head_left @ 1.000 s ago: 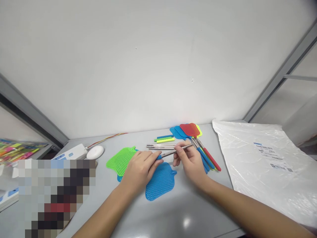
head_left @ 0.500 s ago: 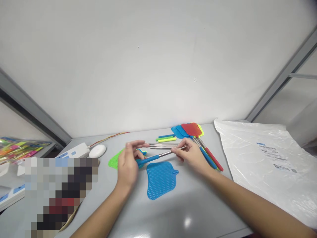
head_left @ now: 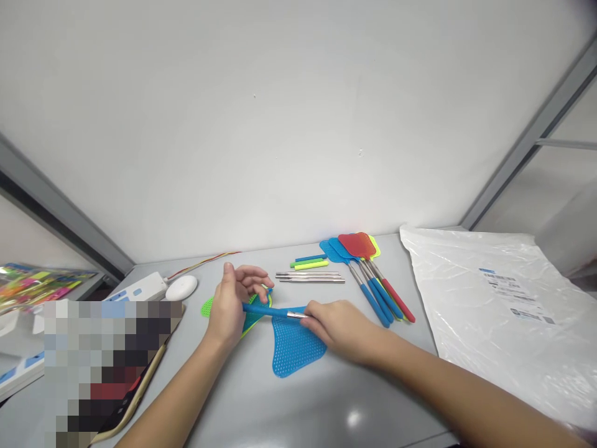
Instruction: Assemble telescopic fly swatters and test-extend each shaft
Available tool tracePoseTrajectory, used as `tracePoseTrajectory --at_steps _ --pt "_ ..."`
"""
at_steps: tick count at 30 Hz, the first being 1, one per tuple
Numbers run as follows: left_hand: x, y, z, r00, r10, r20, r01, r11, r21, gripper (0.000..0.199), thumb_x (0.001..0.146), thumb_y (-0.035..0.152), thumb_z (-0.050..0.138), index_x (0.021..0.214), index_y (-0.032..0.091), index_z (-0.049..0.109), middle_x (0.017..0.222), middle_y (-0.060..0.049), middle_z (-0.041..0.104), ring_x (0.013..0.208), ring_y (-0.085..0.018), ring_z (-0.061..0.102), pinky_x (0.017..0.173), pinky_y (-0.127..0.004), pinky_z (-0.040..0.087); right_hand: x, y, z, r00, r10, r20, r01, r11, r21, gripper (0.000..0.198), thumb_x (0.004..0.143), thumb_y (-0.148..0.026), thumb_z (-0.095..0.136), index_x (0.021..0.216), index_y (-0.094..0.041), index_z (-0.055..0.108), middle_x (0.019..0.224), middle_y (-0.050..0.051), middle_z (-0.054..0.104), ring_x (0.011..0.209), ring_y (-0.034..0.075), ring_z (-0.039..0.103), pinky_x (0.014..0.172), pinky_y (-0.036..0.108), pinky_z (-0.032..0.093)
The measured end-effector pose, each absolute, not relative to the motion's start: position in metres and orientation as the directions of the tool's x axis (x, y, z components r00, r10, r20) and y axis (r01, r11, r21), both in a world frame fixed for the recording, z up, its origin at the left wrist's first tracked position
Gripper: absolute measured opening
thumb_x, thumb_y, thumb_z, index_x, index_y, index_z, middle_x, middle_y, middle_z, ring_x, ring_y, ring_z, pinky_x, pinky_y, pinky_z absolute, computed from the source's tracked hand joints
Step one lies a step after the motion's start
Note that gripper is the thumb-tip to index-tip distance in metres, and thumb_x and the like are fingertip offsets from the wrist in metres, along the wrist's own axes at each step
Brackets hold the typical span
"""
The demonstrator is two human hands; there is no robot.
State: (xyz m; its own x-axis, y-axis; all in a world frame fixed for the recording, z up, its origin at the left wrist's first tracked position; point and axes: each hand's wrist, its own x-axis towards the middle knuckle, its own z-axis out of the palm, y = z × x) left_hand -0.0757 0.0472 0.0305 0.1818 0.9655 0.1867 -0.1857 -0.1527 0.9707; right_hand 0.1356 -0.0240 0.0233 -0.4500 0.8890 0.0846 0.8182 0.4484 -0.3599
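My right hand (head_left: 345, 328) is closed around a metal rod (head_left: 296, 315) that has a blue grip sleeve (head_left: 267, 310) on its left end. The sleeve's end presses against the palm of my left hand (head_left: 227, 311), whose fingers are apart and not wrapped round it. Below the rod lies a blue perforated fly swatter head (head_left: 296, 351), partly covered by my right hand. Behind my left hand, a green swatter head (head_left: 206, 308) and a blue one overlap on the table, partly hidden.
Metal rods (head_left: 310, 277) and coloured sleeves (head_left: 311, 265) lie at the back. Assembled fly swatters (head_left: 373, 286) are stacked to their right. A white plastic package (head_left: 466, 298) covers the right side. A power strip (head_left: 142, 288) and white round object (head_left: 181, 287) sit left, near a blurred-out area.
My right hand has slid left and down along the rod, closer to the sleeve, and closed round it. The sleeve's end now meets my left palm. Another blue-handled swatter shows in the stack.
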Motion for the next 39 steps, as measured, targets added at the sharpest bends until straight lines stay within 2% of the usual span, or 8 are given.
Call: tracePoseTrajectory --at_steps 4,8,16,21,27,39 --pt "-0.077 0.048 0.036 0.258 0.961 0.097 -0.297 -0.016 0.955 0.064 0.088 0.068 0.027 0.085 0.014 0.063 0.075 -0.008 0.066 0.055 -0.016 0.056 0.059 -0.03 0.046 0.135 -0.023 0.02 -0.469 0.883 0.034 0.84 0.458 -0.29 0.034 0.101 -0.042 0.026 0.1 -0.02 0.053 0.079 0.004 0.069 0.067 0.018 0.062 0.054 0.027 0.025" --pt "-0.077 0.047 0.041 0.348 0.936 0.045 -0.301 0.066 0.951 0.07 0.085 0.073 0.026 0.09 0.015 0.064 0.083 -0.01 0.067 0.062 -0.017 0.057 0.064 -0.031 0.047 0.133 -0.022 0.014 -0.473 0.881 0.022 0.844 0.46 -0.275 0.029 0.101 -0.038 0.027 0.097 -0.019 0.05 0.079 0.004 0.068 0.063 0.017 0.061 0.051 0.027 0.022" --pt "-0.068 0.041 0.033 0.406 0.914 0.016 -0.151 0.049 0.987 0.078 0.084 0.075 0.014 0.093 0.015 0.064 0.087 -0.011 0.067 0.069 -0.019 0.057 0.07 -0.032 0.045 0.133 -0.02 0.012 -0.448 0.894 0.025 0.868 0.442 -0.226 0.028 0.101 -0.035 0.028 0.092 -0.02 0.049 0.079 0.003 0.068 0.061 0.017 0.06 0.052 0.028 0.021" --pt "-0.06 0.036 0.024 0.443 0.896 0.011 -0.147 0.061 0.987 0.081 0.085 0.074 0.008 0.092 0.016 0.064 0.082 -0.008 0.065 0.067 -0.017 0.055 0.069 -0.029 0.044 0.133 -0.02 0.015 -0.474 0.88 0.033 0.86 0.471 -0.197 0.028 0.101 -0.034 0.028 0.091 -0.02 0.05 0.08 0.004 0.069 0.063 0.017 0.061 0.052 0.029 0.021" --pt "-0.053 0.03 0.024 0.439 0.898 -0.021 -0.147 0.095 0.984 0.082 0.084 0.076 0.009 0.088 0.015 0.064 0.073 -0.006 0.062 0.062 -0.015 0.053 0.063 -0.027 0.042 0.13 -0.023 0.019 -0.501 0.865 0.018 0.849 0.496 -0.182 0.023 0.099 -0.029 0.032 0.088 -0.02 0.05 0.081 0.003 0.069 0.062 0.017 0.061 0.05 0.03 0.019" --pt "-0.045 0.026 0.016 0.407 0.913 -0.028 -0.146 0.095 0.985 0.078 0.086 0.074 0.013 0.086 0.015 0.064 0.072 -0.005 0.061 0.06 -0.013 0.05 0.061 -0.025 0.041 0.129 -0.025 0.009 -0.487 0.873 -0.024 0.87 0.482 -0.103 0.022 0.099 -0.029 0.033 0.089 -0.019 0.05 0.073 0.004 0.068 0.058 0.019 0.061 0.048 0.03 0.019"
